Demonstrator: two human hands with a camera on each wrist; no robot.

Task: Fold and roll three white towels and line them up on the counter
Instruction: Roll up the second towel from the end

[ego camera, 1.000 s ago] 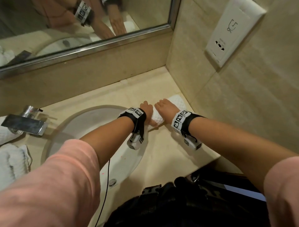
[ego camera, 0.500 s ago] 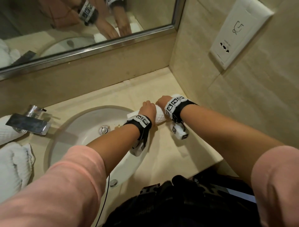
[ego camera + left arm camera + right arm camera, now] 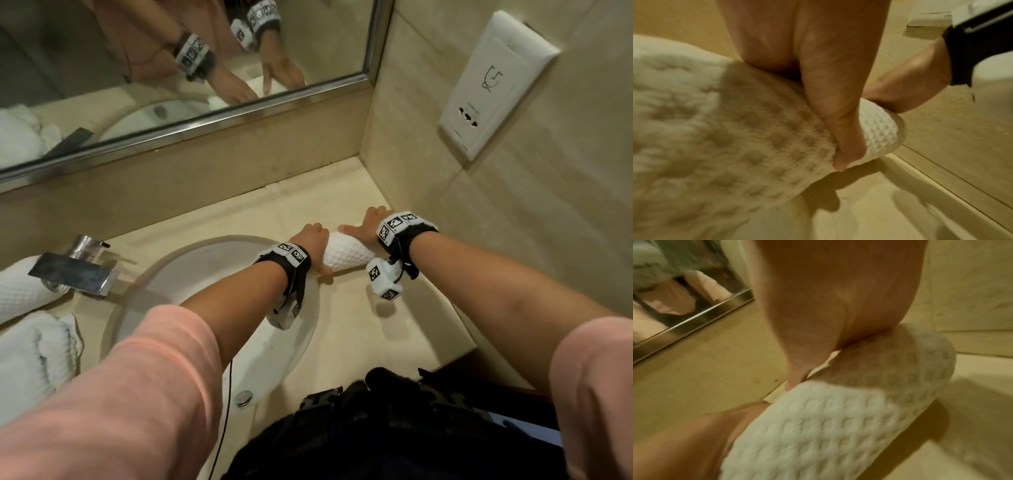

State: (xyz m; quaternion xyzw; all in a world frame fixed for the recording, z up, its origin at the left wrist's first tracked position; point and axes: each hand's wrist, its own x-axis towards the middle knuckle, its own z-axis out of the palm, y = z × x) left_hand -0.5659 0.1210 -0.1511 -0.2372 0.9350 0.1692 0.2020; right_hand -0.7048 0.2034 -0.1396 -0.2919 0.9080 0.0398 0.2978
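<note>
Beside the sink (image 3: 191,274), on its right and toward the corner where the side wall meets the counter (image 3: 359,325), my two hands are on one rolled towel (image 3: 346,255). A second ago the towel lay as a flatter strip running away from me, with both hands pressing its near end; half a second ago it had already become a short bundle under my knuckles. Now it is a tight roll lying crosswise in front of me, so I judge the rolling of this one finished, with only its placing left. My left hand (image 3: 310,241) grips the end nearer the sink, thumb (image 3: 840,146) curled round the front of the roll. My right hand (image 3: 368,226) lies over the other end, fingers reaching across the top toward the left hand; they look fairly straight, pressing more than gripping. Counting towels: one roll under my hands, and two more white towels on the far side of the sink, one rolled behind the tap (image 3: 73,270), one looser bundle (image 3: 30,356) nearer me. That makes three, not yet in one line.
</note>
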